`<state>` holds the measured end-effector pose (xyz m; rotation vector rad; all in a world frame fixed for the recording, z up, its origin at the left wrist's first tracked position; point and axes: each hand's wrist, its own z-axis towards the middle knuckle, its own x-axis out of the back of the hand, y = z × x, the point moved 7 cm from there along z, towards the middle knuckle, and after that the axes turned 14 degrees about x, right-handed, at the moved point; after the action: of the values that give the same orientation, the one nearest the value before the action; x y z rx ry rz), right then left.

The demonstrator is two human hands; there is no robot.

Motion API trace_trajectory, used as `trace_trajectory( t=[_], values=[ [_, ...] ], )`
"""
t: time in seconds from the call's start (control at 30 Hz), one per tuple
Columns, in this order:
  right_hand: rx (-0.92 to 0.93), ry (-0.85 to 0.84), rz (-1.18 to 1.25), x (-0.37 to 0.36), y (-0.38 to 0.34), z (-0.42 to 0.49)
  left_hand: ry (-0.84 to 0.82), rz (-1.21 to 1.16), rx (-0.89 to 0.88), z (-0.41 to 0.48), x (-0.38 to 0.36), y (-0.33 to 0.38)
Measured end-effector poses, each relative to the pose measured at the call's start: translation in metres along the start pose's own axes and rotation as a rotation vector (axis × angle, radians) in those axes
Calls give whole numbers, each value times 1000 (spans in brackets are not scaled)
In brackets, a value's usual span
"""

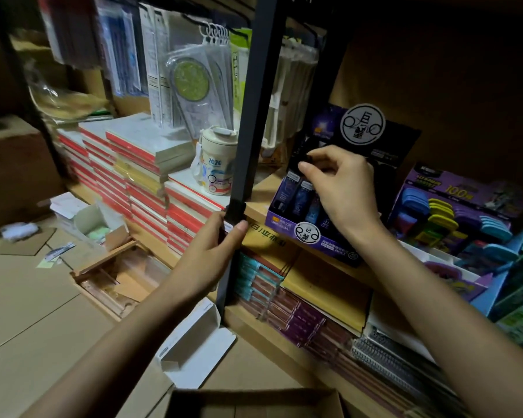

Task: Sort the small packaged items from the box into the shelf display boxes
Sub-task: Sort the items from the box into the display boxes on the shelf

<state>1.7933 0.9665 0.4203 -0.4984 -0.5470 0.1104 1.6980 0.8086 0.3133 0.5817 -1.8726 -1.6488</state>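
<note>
A purple display box (287, 223) with a round logo stands on the wooden shelf, holding several upright dark blue packets (302, 193). My right hand (341, 188) is over it and pinches a small dark packet (307, 159) at the box's back row. My left hand (215, 251) grips a small black item (235, 211) against the dark shelf post (248, 116). The brown source box (254, 402) lies open at the bottom edge; its contents are hidden.
To the right stands a second purple display box (453, 188) of coloured items. Stacks of red-edged notebooks (139, 176) and a 2026 cup (216, 167) fill the left shelf. Packets hang above. Empty white cartons (194, 348) and cardboard litter the floor.
</note>
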Motion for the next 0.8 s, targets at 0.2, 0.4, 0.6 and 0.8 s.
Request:
trace_trajectory(
  t=[0.2,0.4,0.6,0.8],
  values=[
    [-56,-24,30,-1,5,2,-14,-43,-73,-3,-1,9],
    [-6,-41,-66,-3,7,12,9,-82,-77,-2,-5,10],
    [-98,-80,-27,-19,22,-1,-39,-221,49,1,-8,-4],
    [-75,-281,-286,-15,14,12,-53,-210,-30,1,-12,2]
  ],
)
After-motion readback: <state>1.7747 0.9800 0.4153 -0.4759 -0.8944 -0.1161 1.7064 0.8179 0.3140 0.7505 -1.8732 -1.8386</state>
